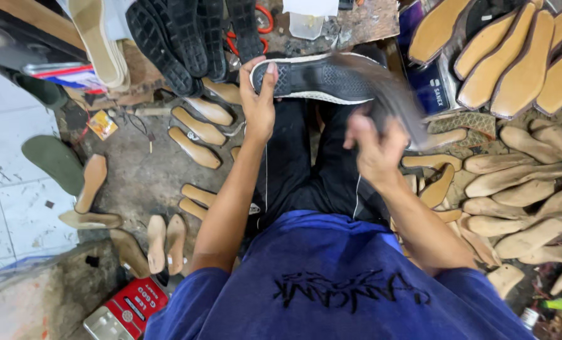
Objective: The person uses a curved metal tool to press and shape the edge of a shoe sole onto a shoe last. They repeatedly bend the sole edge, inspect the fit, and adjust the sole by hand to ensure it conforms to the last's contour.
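Head view: left grip (258,101) round black sole (319,79), right grip (375,141) on blurred tool (391,94), wooden lasts (526,182) alongside.

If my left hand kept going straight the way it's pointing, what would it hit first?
Probably the black treaded rubber soles stacked just beyond the left hand, past the black white-edged shoe sole it grips; depth is unclear.

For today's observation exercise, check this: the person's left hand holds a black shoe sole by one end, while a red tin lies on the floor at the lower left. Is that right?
Nearly. The left hand does grip one end, but it holds a whole black shoe with a white-edged sole, not a bare sole. The head view shows this. The red tin lies at the lower left as stated.
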